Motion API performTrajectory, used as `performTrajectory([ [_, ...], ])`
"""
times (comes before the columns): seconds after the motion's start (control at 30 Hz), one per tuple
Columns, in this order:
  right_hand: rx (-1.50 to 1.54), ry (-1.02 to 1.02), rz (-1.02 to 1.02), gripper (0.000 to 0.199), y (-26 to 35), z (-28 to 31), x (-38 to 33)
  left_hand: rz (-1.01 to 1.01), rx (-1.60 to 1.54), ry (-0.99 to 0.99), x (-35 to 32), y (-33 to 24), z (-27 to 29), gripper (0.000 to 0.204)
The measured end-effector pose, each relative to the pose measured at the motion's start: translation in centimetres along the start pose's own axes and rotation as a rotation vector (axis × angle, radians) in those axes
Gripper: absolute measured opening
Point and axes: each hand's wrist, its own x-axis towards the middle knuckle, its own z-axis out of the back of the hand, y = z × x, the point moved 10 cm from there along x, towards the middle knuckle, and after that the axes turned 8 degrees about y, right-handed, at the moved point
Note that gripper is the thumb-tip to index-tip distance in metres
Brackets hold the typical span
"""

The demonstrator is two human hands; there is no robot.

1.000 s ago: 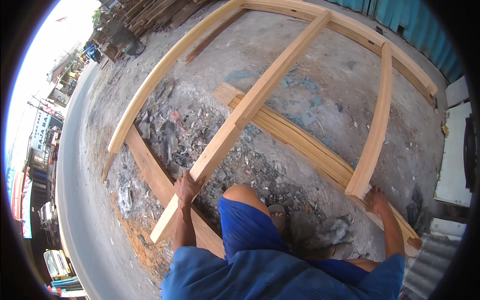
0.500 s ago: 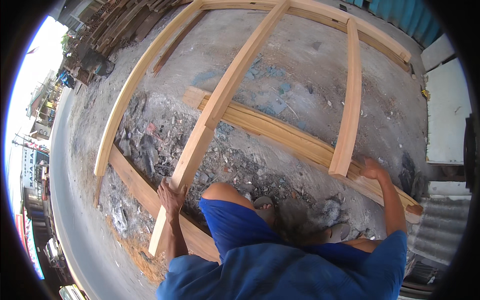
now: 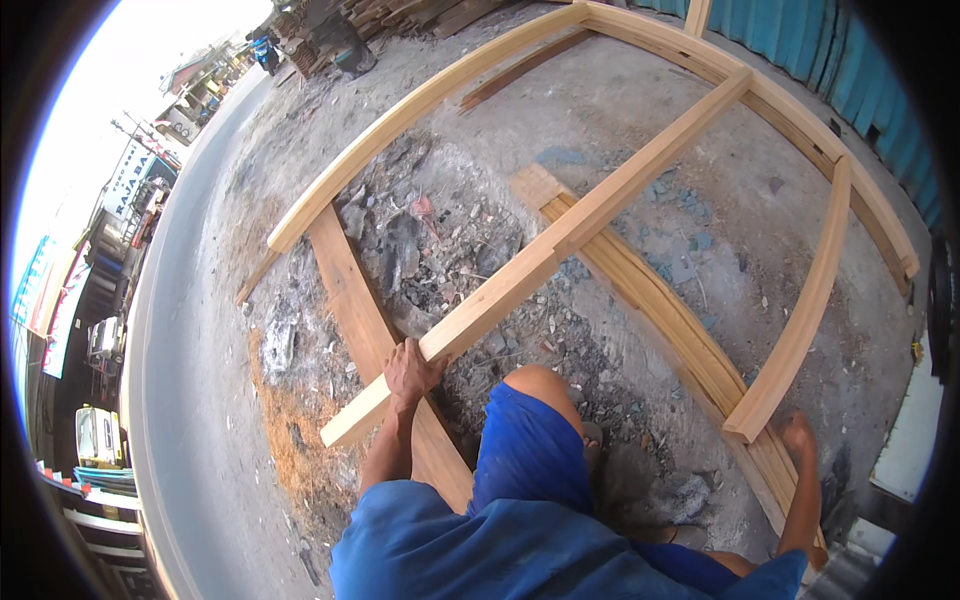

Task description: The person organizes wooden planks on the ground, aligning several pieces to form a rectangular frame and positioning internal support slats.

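Note:
My left hand (image 3: 410, 372) is wrapped over the long middle wooden beam (image 3: 500, 297), near its near end. This beam belongs to a pale wood frame and runs to the far rail (image 3: 690, 52). Beneath it lie a brown plank (image 3: 350, 285) and a stack of yellowish boards (image 3: 660, 320). My right hand (image 3: 798, 437) is closed with curled fingers beside the end of the shorter right beam (image 3: 800, 330), just above the board stack. What those fingers hold, if anything, is hidden. The left beam (image 3: 420, 105) of the frame has no hand on it.
Rubble (image 3: 470, 240) and sawdust (image 3: 290, 400) cover the ground around the frame. A road (image 3: 185, 330) with parked vehicles runs along the left. Blue corrugated sheeting (image 3: 800, 45) stands at the far right, and a wood pile (image 3: 430, 15) lies at the back. A white panel (image 3: 905, 430) is at the right.
The view has swung left, so the frame and both hands appear farther right and turned. My left hand stays on the middle beam; my right hand stays beside the right beam's end.

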Motion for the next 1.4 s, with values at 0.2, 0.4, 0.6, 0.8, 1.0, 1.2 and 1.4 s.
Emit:
performTrajectory([
  [0.2,0.127,-0.150,0.199,0.027,1.1,1.1,0.2,0.016,0.018,0.020,1.0,-1.2,0.0,0.058],
  [0.4,0.438,-0.057,0.082,0.032,2.6,1.6,-2.0,0.037,0.015,0.033,0.4,-0.1,-0.4,0.057],
  [0.6,0.365,0.007,0.040,0.041,1.5,1.4,-2.2,-0.002,-0.006,0.000,0.9,-1.3,-0.5,0.058],
  [0.8,-0.305,0.213,0.007,0.083,7.1,-1.6,-6.1,-0.033,0.027,-0.056,0.6,-1.8,-0.1,0.054],
  [1.0,-0.443,0.012,0.021,0.111,11.9,-3.8,-7.3,-0.015,0.087,-0.067,0.6,-3.3,0.0,0.055],
  [1.2,-0.319,-0.222,0.192,0.104,13.0,-3.2,-7.6,0.081,0.139,-0.013,0.8,-2.6,-1.1,0.062],
  [1.4,-0.247,-0.393,0.266,0.099,13.2,-2.4,-7.8,0.189,0.200,0.098,1.0,-3.2,-1.7,0.065],
])
